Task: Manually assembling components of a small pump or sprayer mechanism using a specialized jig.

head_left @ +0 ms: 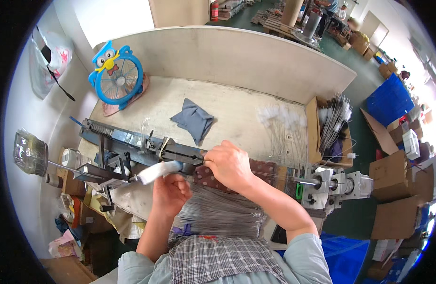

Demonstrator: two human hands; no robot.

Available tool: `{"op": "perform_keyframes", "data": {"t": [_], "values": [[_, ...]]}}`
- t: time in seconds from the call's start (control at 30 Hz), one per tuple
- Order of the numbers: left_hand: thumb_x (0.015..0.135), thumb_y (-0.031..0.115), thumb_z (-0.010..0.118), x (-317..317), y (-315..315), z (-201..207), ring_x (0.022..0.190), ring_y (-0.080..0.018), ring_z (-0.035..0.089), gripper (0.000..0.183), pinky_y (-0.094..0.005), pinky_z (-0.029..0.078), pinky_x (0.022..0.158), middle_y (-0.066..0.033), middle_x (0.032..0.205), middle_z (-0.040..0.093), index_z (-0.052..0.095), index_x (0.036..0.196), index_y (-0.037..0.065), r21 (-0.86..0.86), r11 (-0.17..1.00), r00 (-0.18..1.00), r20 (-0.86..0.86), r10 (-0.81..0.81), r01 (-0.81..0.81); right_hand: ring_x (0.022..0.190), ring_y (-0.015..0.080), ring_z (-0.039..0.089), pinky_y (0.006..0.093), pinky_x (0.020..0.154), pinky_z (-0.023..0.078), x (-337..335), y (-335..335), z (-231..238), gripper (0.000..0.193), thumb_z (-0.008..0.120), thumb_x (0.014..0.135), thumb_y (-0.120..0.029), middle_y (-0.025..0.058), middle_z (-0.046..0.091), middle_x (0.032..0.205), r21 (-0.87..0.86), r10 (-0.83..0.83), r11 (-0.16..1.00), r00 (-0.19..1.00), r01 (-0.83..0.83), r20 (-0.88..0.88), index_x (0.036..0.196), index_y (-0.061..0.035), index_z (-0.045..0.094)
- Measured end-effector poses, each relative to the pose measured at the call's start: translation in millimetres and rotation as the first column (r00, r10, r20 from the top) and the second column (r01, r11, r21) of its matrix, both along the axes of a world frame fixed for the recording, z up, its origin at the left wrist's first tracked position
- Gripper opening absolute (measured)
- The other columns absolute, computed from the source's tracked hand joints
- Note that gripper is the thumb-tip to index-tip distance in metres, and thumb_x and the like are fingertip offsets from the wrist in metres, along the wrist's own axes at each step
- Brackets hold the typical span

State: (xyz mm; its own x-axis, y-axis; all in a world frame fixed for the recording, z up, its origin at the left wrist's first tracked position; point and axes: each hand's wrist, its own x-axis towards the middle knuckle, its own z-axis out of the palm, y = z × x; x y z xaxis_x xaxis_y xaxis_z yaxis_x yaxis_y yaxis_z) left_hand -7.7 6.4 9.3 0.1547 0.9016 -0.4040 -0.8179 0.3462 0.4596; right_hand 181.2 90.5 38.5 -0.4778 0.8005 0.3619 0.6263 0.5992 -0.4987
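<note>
A long dark metal bench jig (128,142) with a spring at its far left end lies across the table. My right hand (228,165) is at its right end, fingers pinched together on something small that they hide. Beside the jig, my left hand (171,193) is palm up with fingers loosely curled, and nothing shows in them. Just above those fingers is a motion-blurred white handle-like piece (159,171) with a blue-grey end; whether they touch is unclear. A thick bundle of thin metal wires (220,212) lies close to my body, beside a dotted brown cloth (265,173).
White-tipped wire brushes (279,118) lie at the back right, beside a cardboard box (314,130) of more wires. A clamp machine with a steel shaft (338,183) stands at the right. A grey cloth (194,119) and blue fan (118,79) occupy the back, before a low partition (227,57).
</note>
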Motion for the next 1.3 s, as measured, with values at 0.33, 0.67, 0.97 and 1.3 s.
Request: {"op": "perform_keyframes", "data": {"t": [0.33, 0.67, 0.97, 1.3], "values": [[0.079, 0.037, 0.068, 23, 20, -21, 0.056, -0.0146, 0.060, 0.040, -0.0286, 0.045, 0.053, -0.0090, 0.057, 0.062, 0.067, 0.067, -0.001, -0.105, 0.937, 0.008, -0.993, -0.114, 0.332, 0.074, 0.0240, 0.056, 0.0357, 0.065, 0.047, 2, 1, 7, 0.007, 0.066, 0.070, -0.014, 0.0039, 0.063, 0.072, 0.044, 0.045, 0.998, 0.998, -0.047, 0.040, 0.074, -0.0082, 0.066], [0.081, 0.007, 0.059, 75, 9, -44, 0.064, -0.0160, 0.060, 0.013, -0.0324, 0.050, 0.056, -0.0103, 0.078, 0.061, 0.047, 0.081, 0.002, 0.175, 0.984, 0.883, -0.467, 0.054, 0.032, 0.070, 0.0267, 0.061, 0.0335, 0.062, 0.050, 58, -46, -9, 0.020, 0.063, 0.076, -0.006, 0.0078, 0.064, 0.082, 0.054, 0.146, 0.989, 0.983, -0.140, -0.114, 0.096, -0.0040, 0.063], [0.082, 0.016, 0.068, 28, 13, -29, 0.077, -0.0145, 0.059, 0.025, -0.0279, 0.048, 0.064, -0.0075, 0.083, 0.060, 0.053, 0.096, 0.001, -0.168, 0.929, 0.143, -0.964, -0.225, 0.330, 0.081, 0.0272, 0.059, 0.0373, 0.066, 0.050, 34, -27, -63, 0.019, 0.060, 0.079, -0.012, 0.0094, 0.054, 0.084, -0.163, 0.098, 0.981, 0.994, -0.106, -0.056, 0.097, -0.0056, 0.060], [0.086, 0.037, 0.061, -107, -36, -49, 0.074, -0.0111, 0.057, 0.024, -0.0269, 0.046, 0.068, 0.0048, 0.077, 0.058, 0.062, 0.092, 0.013, -0.216, 0.882, 0.845, -0.447, 0.293, -0.419, 0.076, 0.0316, 0.060, 0.0390, 0.065, 0.050, 46, -29, -48, 0.014, 0.065, 0.078, -0.015, 0.0108, 0.056, 0.086, -0.244, 0.159, 0.956, 0.987, -0.161, -0.031, 0.087, -0.0039, 0.063]]}}
